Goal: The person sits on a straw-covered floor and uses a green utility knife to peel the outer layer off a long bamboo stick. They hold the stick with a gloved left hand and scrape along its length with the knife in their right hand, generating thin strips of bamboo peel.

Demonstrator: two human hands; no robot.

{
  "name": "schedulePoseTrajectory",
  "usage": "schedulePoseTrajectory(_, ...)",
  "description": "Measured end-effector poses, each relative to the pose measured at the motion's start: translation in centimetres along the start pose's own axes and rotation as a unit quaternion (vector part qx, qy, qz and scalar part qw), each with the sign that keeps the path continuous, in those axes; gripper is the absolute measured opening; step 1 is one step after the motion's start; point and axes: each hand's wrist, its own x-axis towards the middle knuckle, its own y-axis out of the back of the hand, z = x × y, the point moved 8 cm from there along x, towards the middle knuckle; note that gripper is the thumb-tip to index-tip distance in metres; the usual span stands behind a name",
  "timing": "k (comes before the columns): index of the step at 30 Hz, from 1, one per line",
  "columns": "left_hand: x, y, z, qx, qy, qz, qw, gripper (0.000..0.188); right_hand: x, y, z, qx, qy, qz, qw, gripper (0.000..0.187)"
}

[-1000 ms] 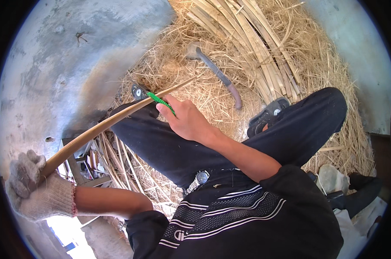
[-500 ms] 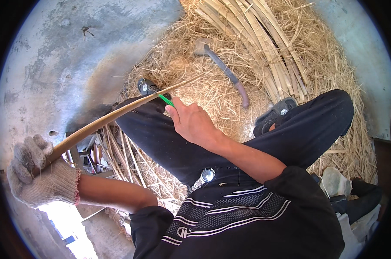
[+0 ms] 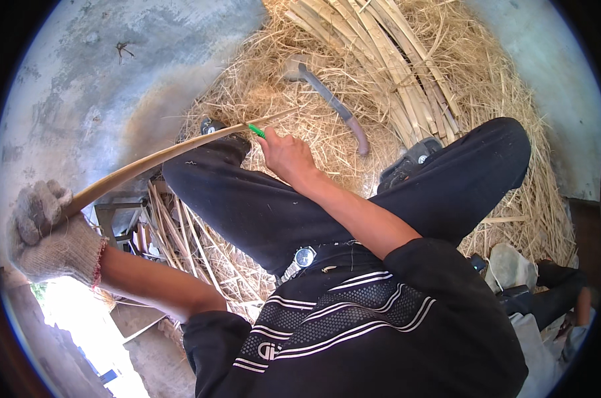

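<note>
At far left, the gloved left hand (image 3: 42,225) has its grip closed around the thick end of a wooden strip (image 3: 148,161); compared with the preceding views, this hand sits farther forward and the strip shows a more evident bow. The strip slopes from the glove across the person's left leg (image 3: 207,169), its thin end over the straw-like shavings (image 3: 247,86); whether that end touches them cannot be told. Below the strip, loose slats (image 3: 188,232) lie in disorder. Near the strip's thin end, the tip of a green-handled tool (image 3: 257,131) meets it; the cutting part, if any, is too small to make out. The bare right hand (image 3: 289,156) has its grip closed on that tool. The point of contact has shifted toward the thin end over the last second, and less of the green handle shows. In this inspector's judgement, the tool is being worked along the strip, with the left hand holding it firm. A wristwatch (image 3: 305,257) is at the person's waist. Farther right, a long-bladed tool (image 3: 333,99) lies on the shavings, untouched by either hand. Beyond it rests a bundle of pale strips (image 3: 406,86), its near ends close to the right shoe (image 3: 406,162). At lower right sits a pale lump (image 3: 511,270), material undetermined.
</note>
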Motion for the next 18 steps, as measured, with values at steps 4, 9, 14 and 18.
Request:
schedulePoseTrajectory(4, -1.1, -0.8, 0.0, -0.014, 0.008, 0.026, 1.0, 0.031, -0.4, -0.9, -0.1, -0.004, 0.006, 0.005, 1.0, 0.03)
schedulePoseTrajectory(9, -1.5, -4.3, -0.6, -0.005, 0.005, 0.007, 1.0, 0.035, 1.8, -0.3, 1.4, -0.014, -0.026, 0.003, 1.0, 0.032)
schedulePoseTrajectory(14, -2.1, -4.4, 0.1, -0.022, 0.049, 0.006, 0.999, 0.034, 1.3, -1.0, 1.5, -0.038, -0.07, -0.067, 0.995, 0.032)
schedulePoseTrajectory(18, -2.8, -5.3, 0.0, -0.012, 0.041, 0.005, 0.999, 0.035, 1.5, -2.3, 3.1, -0.045, -0.099, -0.059, 0.992, 0.033)
